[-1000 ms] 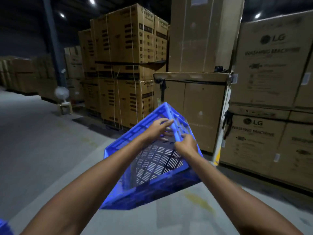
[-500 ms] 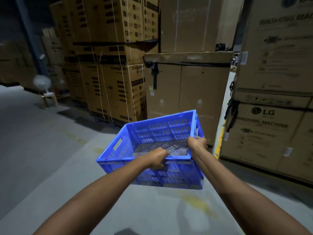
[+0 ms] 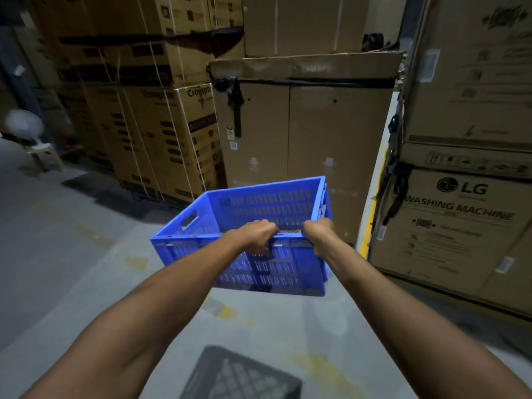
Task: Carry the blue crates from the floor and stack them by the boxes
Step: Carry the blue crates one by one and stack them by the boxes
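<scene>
Since a second ago the blue crate has swung from a steep tilt, its open mouth turned toward the camera, to level and upright, and the cardboard boxes now fill more of the view, so the person has closed in on them.

Carrying looks like the step in hand. The crate hangs clear of the floor at 12 o'clock from the person, held out on both outstretched arms, with the plain brown box behind it and the washing machine boxes at 2 o'clock. The left hand and the right hand sit close together on the near rim, right of its middle; each has its fingers curled over the edge and pressed together around it.

Next, I judge, the crate must be lowered level onto the floor in front of the boxes, and because the grip is off-centre the free left end may dip.

It is a rigid, bright blue plastic crate with slotted walls, a handle cut-out in its left end wall, and nothing visible inside. A dark grey crate lies on the floor at 6 o'clock, near the person.
</scene>
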`<action>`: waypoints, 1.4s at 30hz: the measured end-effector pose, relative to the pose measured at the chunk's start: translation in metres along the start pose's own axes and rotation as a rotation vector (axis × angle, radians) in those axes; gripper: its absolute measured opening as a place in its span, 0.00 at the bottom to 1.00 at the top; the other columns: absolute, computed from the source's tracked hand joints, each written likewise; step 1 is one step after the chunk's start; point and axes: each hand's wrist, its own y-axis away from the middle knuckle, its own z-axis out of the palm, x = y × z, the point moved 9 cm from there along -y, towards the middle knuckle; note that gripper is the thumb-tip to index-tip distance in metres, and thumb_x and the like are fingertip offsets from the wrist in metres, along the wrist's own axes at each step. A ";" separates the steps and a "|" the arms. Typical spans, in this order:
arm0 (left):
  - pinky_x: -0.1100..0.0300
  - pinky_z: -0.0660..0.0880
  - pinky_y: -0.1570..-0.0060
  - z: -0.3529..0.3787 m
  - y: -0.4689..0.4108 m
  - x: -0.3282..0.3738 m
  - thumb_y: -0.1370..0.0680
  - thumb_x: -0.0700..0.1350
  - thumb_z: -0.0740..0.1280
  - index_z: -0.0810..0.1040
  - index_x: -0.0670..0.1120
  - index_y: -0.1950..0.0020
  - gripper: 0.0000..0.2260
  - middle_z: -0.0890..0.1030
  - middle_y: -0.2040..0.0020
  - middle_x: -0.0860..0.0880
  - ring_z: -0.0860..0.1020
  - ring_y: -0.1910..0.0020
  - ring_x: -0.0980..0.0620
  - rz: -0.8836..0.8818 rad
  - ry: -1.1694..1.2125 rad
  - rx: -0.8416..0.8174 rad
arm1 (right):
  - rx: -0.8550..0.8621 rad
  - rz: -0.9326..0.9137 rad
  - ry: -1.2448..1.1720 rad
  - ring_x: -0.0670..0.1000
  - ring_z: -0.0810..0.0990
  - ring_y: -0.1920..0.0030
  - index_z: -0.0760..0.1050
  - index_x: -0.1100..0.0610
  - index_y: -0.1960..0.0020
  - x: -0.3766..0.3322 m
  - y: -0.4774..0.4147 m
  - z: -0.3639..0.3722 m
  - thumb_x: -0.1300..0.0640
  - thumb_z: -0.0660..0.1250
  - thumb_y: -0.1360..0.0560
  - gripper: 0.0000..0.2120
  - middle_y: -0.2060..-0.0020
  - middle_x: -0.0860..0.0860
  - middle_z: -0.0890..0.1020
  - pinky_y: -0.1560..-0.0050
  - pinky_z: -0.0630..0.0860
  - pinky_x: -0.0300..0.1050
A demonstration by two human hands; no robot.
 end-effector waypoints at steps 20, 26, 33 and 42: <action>0.54 0.69 0.60 0.114 -0.423 -0.230 0.26 0.45 0.68 0.75 0.50 0.40 0.15 0.83 0.51 0.43 0.79 0.49 0.39 0.081 0.065 -0.004 | 0.063 0.049 0.145 0.60 0.80 0.49 0.74 0.55 0.37 0.022 -0.435 0.176 0.62 0.63 0.32 0.23 0.49 0.55 0.82 0.48 0.78 0.49; 0.50 0.74 0.56 0.234 -0.552 -0.277 0.26 0.46 0.67 0.75 0.50 0.46 0.10 0.82 0.52 0.45 0.79 0.49 0.39 0.056 0.050 -0.063 | -0.004 0.081 0.127 0.57 0.82 0.52 0.73 0.51 0.36 0.123 -0.575 0.229 0.61 0.62 0.36 0.28 0.51 0.51 0.83 0.48 0.80 0.55; 0.50 0.72 0.49 0.460 -0.670 -0.325 0.25 0.46 0.65 0.74 0.52 0.38 0.16 0.80 0.43 0.42 0.77 0.42 0.39 -0.030 -0.015 -0.136 | -0.054 0.072 0.095 0.59 0.79 0.45 0.66 0.52 0.28 0.318 -0.710 0.307 0.65 0.65 0.30 0.32 0.43 0.54 0.80 0.43 0.76 0.52; 0.50 0.73 0.49 0.697 -0.745 -0.332 0.25 0.44 0.65 0.74 0.51 0.39 0.14 0.80 0.43 0.43 0.78 0.42 0.40 -0.066 -0.071 -0.191 | -0.069 0.124 0.079 0.59 0.81 0.51 0.73 0.53 0.36 0.568 -0.817 0.369 0.65 0.63 0.36 0.28 0.50 0.54 0.82 0.47 0.79 0.55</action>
